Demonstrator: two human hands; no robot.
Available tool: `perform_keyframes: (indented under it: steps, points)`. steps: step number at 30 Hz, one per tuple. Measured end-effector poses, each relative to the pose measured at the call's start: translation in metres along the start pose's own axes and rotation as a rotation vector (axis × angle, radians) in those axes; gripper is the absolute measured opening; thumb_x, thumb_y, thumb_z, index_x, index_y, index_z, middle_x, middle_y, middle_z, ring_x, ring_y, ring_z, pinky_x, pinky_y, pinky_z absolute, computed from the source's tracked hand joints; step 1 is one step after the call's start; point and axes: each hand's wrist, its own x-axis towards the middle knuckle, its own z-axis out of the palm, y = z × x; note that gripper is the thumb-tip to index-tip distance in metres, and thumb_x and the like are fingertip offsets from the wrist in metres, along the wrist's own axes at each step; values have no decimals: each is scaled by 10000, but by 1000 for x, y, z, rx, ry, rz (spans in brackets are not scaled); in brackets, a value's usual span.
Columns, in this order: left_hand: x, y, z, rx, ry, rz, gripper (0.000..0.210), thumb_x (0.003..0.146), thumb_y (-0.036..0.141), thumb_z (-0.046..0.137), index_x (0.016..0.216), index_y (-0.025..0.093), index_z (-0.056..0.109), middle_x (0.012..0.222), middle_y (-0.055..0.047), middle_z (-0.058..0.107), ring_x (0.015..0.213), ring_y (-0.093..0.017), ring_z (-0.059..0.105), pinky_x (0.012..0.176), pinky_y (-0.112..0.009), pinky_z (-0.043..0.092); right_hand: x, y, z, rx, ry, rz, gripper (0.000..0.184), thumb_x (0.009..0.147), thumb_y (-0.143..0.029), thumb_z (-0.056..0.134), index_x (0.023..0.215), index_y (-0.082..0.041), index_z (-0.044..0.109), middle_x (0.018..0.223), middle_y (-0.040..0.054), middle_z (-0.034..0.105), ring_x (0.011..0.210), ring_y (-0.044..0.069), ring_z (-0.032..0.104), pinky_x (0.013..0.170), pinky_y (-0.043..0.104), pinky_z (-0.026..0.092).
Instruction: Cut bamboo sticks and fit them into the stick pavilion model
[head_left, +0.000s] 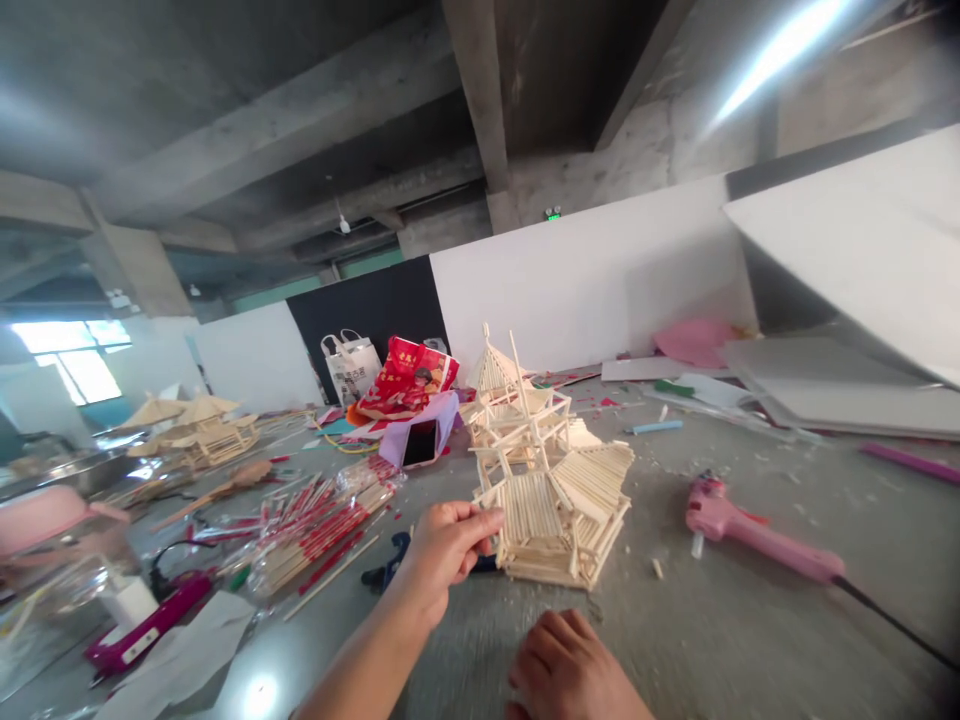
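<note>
A pagoda model (529,505) built of thin wooden sticks stands on the grey table in front of me. It has a pointed top, open frames in the middle and slatted roof panels lower down. My left hand (454,545) pinches the model's lower left edge between thumb and fingers. Nearer to me, just short of the model, is my right hand (566,660), back upward and slightly blurred. Its fingers curl down out of sight, and it does not touch the model. Behind my left hand lie dark blue-handled pliers (394,565), partly covered.
A pink glue gun (757,530) with a cord lies on the right. Bundled sticks in plastic (322,535) and a magenta power strip (154,620) are at left. Behind stand a phone (420,443), a red bag (409,380) and another stick model (202,430). White boards (832,385) lie back right.
</note>
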Motion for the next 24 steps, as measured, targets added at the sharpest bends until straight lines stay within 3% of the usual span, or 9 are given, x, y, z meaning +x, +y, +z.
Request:
perform_keyframes:
  steps: [5, 11, 24]
  points:
    - [1, -4, -1, 33, 24, 2, 316, 619, 415, 658, 581, 129, 529, 451, 47, 484, 302, 4, 280, 325, -152, 82, -5, -2, -2, 26, -9, -8, 320, 608, -414, 680, 547, -181, 469, 552, -45, 521, 541, 114, 476, 505, 275, 302]
    - [1, -7, 1, 4, 23, 0, 322, 603, 408, 675, 564, 132, 514, 463, 52, 475, 310, 8, 273, 320, -150, 94, -11, -3, -9, 82, -135, 15, 223, 619, -351, 650, 596, -184, 504, 623, -30, 554, 595, 132, 490, 535, 285, 320]
    - [7, -10, -1, -77, -18, -41, 335, 586, 396, 697, 553, 141, 482, 455, 58, 463, 314, 13, 270, 312, -145, 103, -11, -2, -6, 100, -74, 27, 205, 592, -284, 679, 586, -183, 500, 607, -41, 545, 576, 123, 483, 526, 273, 313]
